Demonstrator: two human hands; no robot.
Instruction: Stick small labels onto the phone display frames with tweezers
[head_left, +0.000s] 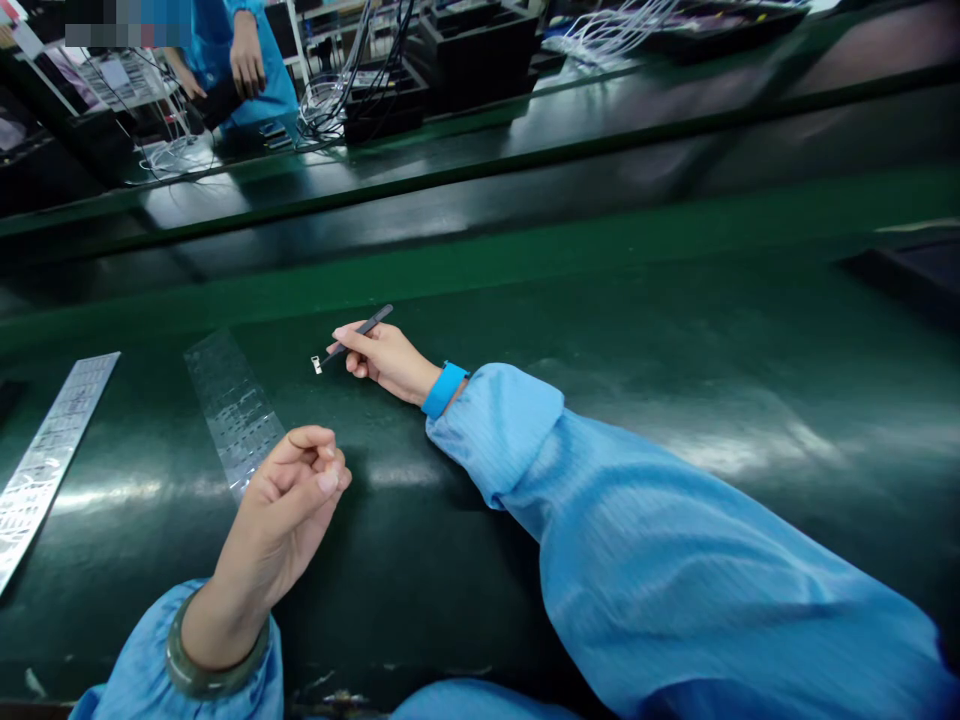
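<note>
My right hand (386, 362) is closed around dark tweezers (373, 321). At their tips, above the bench, is a small pale metal-looking piece (316, 365). Nearer to me, my left hand (294, 505) has its fingers curled and the thumb brought in against them; anything between the fingertips is too small or hidden to make out. Just behind that hand lies a clear plastic sheet (232, 400) with rows of small marks, its near end partly covered by the hand. A long silvery strip (56, 445) with rows of small shapes lies farther left.
The dark green bench (675, 400) has a raised ledge (525, 235) along its far side. A dark tray (911, 270) sits at the right. Beyond stand black bins (480, 50) and bundled white cables (615, 30). A person in blue (262, 80) works across the bench.
</note>
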